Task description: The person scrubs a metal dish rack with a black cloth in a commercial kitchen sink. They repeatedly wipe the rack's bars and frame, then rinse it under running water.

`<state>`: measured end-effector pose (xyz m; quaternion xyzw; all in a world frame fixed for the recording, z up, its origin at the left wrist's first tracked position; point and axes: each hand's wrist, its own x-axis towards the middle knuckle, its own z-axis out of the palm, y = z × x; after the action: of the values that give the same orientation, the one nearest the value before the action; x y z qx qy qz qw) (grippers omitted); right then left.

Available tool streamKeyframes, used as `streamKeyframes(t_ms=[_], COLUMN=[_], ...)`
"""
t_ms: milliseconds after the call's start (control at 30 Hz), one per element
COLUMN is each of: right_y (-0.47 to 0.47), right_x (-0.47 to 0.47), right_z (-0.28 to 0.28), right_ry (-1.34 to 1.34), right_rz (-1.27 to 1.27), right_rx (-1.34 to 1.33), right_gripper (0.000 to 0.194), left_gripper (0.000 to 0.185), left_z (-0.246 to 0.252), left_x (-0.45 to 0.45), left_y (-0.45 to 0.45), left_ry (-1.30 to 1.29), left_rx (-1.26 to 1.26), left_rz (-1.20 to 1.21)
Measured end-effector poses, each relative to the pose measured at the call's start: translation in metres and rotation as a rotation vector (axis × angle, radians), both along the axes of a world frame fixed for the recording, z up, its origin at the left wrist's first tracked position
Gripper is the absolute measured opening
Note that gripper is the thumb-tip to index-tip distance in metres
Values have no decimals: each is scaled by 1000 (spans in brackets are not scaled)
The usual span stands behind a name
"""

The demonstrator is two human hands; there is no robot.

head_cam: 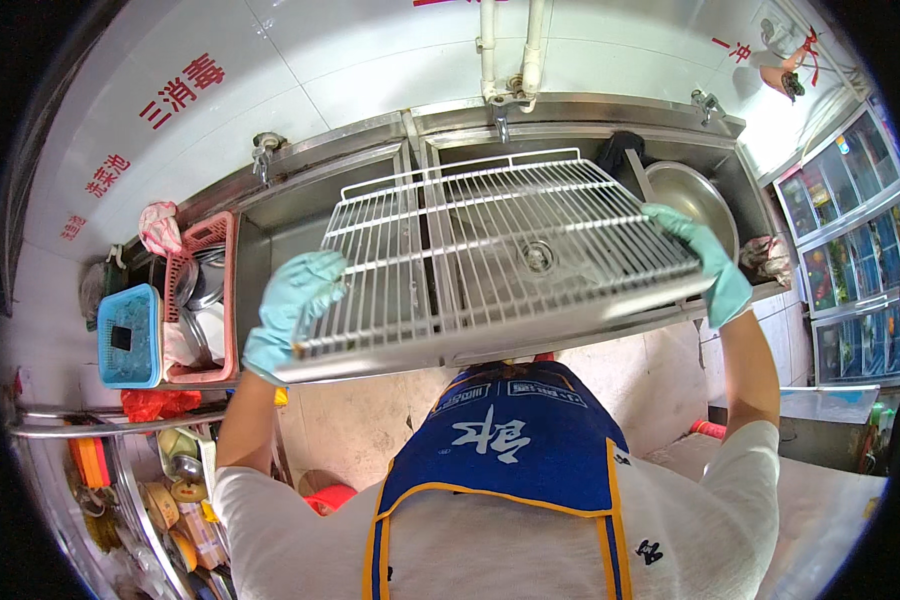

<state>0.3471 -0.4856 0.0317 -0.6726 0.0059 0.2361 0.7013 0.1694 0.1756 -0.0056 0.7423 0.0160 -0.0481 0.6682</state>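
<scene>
A white wire shelf rack [487, 241] spans the space before me, held above the steel sink basins. My left hand [294, 307], in a pale green rubber glove, grips its left end. At the opposite end my right hand [701, 255], gloved alike, has hold of the other edge. Through the wires I see the middle sink basin [487, 217] with its round drain [538, 256]. The left sink basin [289, 225] lies partly beneath the rack. Both hands' fingertips are partly hidden around the rack's edges.
Several metal taps [501, 124] line the wall. A large steel bowl [694, 199] and a dark cloth [621, 152] sit at the right. On the left stand a pink basket [229, 300] of metalware and a blue basket [129, 367]. A glass-door cabinet [844, 240] is far right.
</scene>
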Motion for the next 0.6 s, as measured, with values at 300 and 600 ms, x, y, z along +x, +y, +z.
streamKeyframes(t_ms=[300,600], right_y=[-5,36], right_x=[89,148], right_z=[78,132], right_ry=[-510,-353], right_rz=[-176,-112], right_rx=[110,-721], right_gripper=[50,59], left_gripper=[40,62], left_z=[120,103], left_x=[43,78], left_y=[15,-16], left_ry=[-182,8], left_rx=[226,-32], left_rz=[44,309])
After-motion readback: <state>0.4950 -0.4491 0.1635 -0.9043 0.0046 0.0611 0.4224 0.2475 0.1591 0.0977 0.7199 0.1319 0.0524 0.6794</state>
